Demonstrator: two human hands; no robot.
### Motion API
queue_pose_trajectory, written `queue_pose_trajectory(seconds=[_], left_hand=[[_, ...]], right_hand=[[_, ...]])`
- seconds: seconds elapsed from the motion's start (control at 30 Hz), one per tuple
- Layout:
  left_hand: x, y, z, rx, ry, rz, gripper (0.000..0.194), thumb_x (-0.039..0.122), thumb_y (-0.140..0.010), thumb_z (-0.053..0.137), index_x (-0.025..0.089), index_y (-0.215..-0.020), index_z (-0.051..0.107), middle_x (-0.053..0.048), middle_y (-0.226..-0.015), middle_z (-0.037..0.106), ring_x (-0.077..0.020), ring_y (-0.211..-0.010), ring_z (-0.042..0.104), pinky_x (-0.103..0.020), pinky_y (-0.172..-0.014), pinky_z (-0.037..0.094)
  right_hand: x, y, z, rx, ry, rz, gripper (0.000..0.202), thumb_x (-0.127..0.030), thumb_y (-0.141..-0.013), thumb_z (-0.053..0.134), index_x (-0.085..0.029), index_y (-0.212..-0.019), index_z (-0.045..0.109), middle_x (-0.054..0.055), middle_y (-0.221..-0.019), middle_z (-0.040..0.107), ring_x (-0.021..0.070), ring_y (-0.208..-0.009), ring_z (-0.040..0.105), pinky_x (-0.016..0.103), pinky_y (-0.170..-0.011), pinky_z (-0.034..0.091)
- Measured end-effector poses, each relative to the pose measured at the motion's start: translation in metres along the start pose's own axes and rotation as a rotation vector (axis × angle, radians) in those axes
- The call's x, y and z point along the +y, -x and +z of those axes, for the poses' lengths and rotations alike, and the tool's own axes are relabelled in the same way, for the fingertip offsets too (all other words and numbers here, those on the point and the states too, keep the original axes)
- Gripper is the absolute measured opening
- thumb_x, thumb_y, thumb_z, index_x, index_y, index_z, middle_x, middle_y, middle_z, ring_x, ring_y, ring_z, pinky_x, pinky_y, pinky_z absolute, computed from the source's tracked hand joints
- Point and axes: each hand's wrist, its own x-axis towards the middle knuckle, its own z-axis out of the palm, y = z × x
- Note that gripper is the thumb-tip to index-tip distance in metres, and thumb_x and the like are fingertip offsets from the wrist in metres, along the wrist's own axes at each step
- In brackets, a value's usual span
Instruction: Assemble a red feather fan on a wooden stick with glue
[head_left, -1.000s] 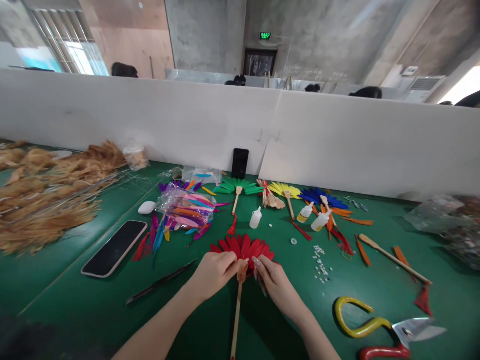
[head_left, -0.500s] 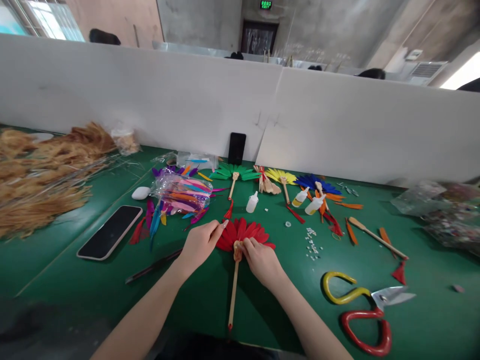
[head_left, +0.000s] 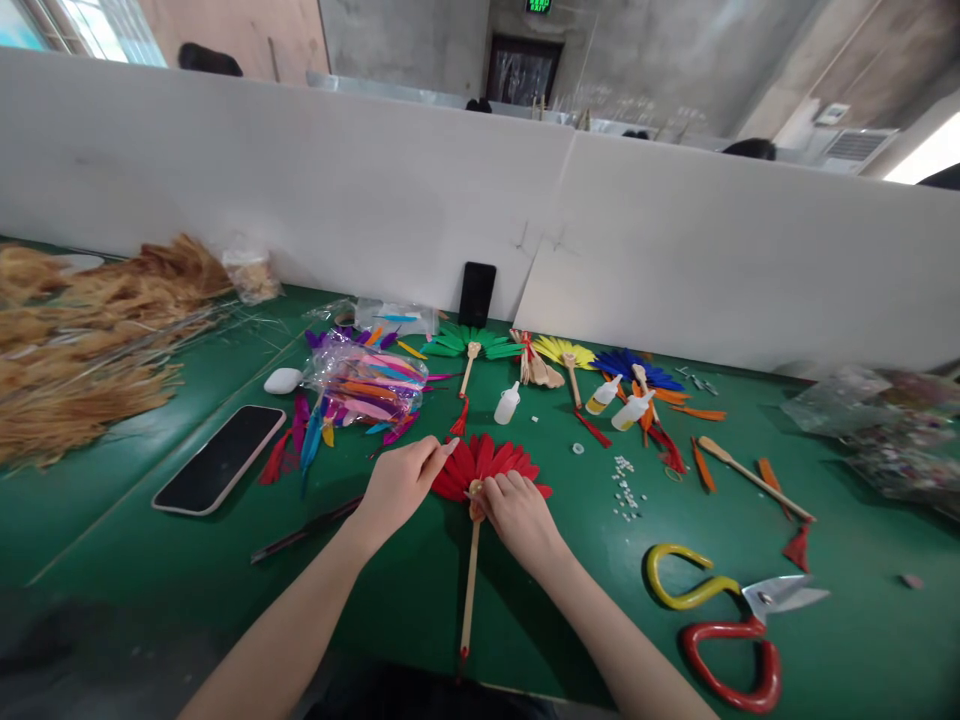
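Note:
A red feather fan with a wooden handle lies in front of me on the green table. My left hand is closed at the fan's left side, thumb and fingers pinching the outer feathers. At the fan's wooden centre, my right hand has its fingertips pressed together; whatever they hold is too small or hidden to make out. The handle points toward me and ends in a bit of red cord. Right of the fan are scattered several small pale beads and a small ring.
Scissors with yellow and red handles lie at right. Glue bottles, green, yellow and blue fans stand farther back. Left are a phone, bagged feathers, tweezers and tan fibres. A white partition closes the back.
My right fingertips have shifted slightly on the fan's wooden centre. The left hand stays at the feathers. The camera view has tilted down a little.

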Motion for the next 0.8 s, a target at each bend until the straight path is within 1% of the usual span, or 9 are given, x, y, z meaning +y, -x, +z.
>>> queue_pose_trajectory(seconds=[0.2, 0.33, 0.6, 0.7, 0.8], left_hand=[[0.0016, 0.0004, -0.0006, -0.011, -0.005, 0.003, 0.040, 0.040, -0.092, 0.036, 0.019, -0.059, 0.040, 0.006, -0.049, 0.034, -0.0088, -0.042, 0.037, -0.020, -0.047, 0.025], [0.0019, -0.0001, -0.0005, -0.009, -0.008, 0.000, 0.039, 0.040, -0.092, 0.036, 0.019, -0.059, 0.038, 0.006, -0.049, 0.034, -0.0086, -0.042, 0.036, -0.020, -0.047, 0.025], [-0.0010, -0.0004, 0.0005, -0.019, -0.007, -0.004, 0.037, 0.038, -0.092, 0.036, 0.019, -0.060, 0.037, 0.006, -0.049, 0.033, -0.0085, -0.042, 0.036, -0.021, -0.047, 0.024], [-0.0023, -0.0003, 0.0009, -0.021, -0.008, -0.006, 0.036, 0.037, -0.092, 0.036, 0.019, -0.061, 0.037, 0.006, -0.050, 0.034, -0.0085, -0.043, 0.037, -0.021, -0.047, 0.024], [-0.0023, -0.0004, 0.0007, -0.021, -0.007, -0.012, 0.035, 0.037, -0.092, 0.037, 0.019, -0.061, 0.037, 0.007, -0.050, 0.033, -0.0084, -0.043, 0.036, -0.021, -0.048, 0.025]], right_hand=[[-0.0001, -0.0010, -0.0011, 0.022, -0.002, 0.017, 0.021, -0.025, -0.091, 0.045, -0.018, -0.072, 0.053, 0.004, -0.064, 0.057, 0.0186, -0.064, 0.050, 0.029, -0.058, 0.028], [-0.0001, 0.0000, -0.0018, 0.039, -0.026, 0.045, 0.024, -0.029, -0.091, 0.045, -0.018, -0.071, 0.053, 0.003, -0.065, 0.058, 0.0184, -0.063, 0.051, 0.029, -0.058, 0.028], [0.0020, 0.0042, -0.0060, 0.015, -0.086, 0.073, 0.022, -0.031, -0.088, 0.050, -0.018, -0.071, 0.053, 0.003, -0.065, 0.060, 0.0185, -0.064, 0.053, 0.028, -0.058, 0.029], [0.0052, 0.0059, -0.0052, 0.042, -0.104, 0.084, 0.024, -0.030, -0.089, 0.047, -0.018, -0.069, 0.053, 0.003, -0.063, 0.059, 0.0180, -0.062, 0.052, 0.028, -0.058, 0.029], [0.0093, 0.0069, -0.0022, 0.103, -0.106, 0.095, 0.029, -0.027, -0.092, 0.041, -0.018, -0.067, 0.052, 0.003, -0.060, 0.058, 0.0171, -0.059, 0.051, 0.028, -0.056, 0.028]])
